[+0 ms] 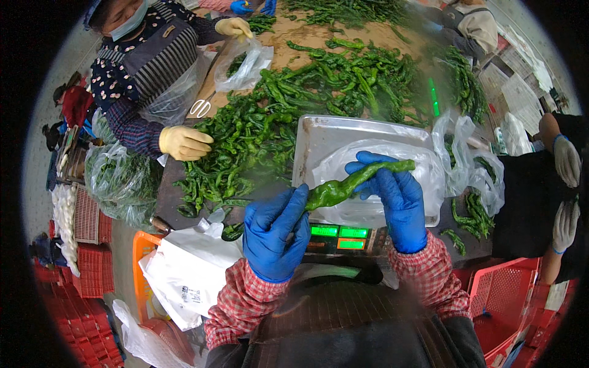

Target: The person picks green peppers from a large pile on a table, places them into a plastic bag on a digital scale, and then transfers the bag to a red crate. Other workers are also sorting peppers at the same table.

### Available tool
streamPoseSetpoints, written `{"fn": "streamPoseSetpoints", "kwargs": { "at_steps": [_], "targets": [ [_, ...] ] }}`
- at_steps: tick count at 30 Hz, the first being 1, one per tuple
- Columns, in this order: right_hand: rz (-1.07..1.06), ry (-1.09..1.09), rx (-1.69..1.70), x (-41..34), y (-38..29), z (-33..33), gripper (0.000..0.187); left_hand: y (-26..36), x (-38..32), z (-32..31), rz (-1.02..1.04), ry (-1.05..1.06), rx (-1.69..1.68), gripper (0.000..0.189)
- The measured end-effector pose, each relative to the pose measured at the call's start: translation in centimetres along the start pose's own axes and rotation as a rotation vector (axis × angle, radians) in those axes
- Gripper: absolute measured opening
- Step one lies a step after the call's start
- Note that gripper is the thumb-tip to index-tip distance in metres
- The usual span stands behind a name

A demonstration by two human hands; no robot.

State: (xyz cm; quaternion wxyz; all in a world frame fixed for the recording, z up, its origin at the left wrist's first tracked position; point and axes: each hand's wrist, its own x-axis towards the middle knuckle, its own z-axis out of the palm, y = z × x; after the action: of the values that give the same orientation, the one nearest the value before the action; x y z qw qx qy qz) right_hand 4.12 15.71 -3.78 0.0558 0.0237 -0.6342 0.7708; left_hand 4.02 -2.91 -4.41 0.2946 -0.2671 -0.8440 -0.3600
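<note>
My left hand, in a blue glove, grips one end of a long wrinkled green pepper. My right hand, gloved alike, holds the pepper near its other end, which points up to the right. The pepper is held above the near edge of a metal scale tray. A clear plastic bag lies in the tray, partly hidden by my right hand. Just below, the scale's green-lit display shows between my wrists. A large heap of green peppers spreads over the table behind and left of the tray.
At the left, a masked person in yellow gloves touches the heap and holds a plastic bag. White-handled scissors lie near them. Filled bags stand right of the tray. Another person's gloved hands are at far right. Crates flank me.
</note>
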Motion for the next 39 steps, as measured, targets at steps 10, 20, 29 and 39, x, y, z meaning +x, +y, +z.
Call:
{"fn": "streamPoseSetpoints", "kwargs": {
  "at_steps": [10,20,29,39],
  "targets": [
    [-0.304,-0.032,-0.372,-0.8,1.0,-0.3,0.028,-0.2,-0.8,0.2,-0.081,-0.172,-0.084,0.052],
    [-0.076,-0.193,-0.343,-2.1,2.5,2.0,0.029,-15.8,-10.6,-15.0,-0.344,0.557,0.545,0.038],
    [0.107,-0.381,-0.395,-1.4,1.8,3.3,0.026,-21.8,-17.3,-34.2,-0.984,0.226,1.759,0.076],
    [0.107,-0.384,-0.492,-1.6,2.6,1.8,0.022,-18.6,-3.2,-2.0,-0.183,-0.152,0.498,0.027]
  ]
}}
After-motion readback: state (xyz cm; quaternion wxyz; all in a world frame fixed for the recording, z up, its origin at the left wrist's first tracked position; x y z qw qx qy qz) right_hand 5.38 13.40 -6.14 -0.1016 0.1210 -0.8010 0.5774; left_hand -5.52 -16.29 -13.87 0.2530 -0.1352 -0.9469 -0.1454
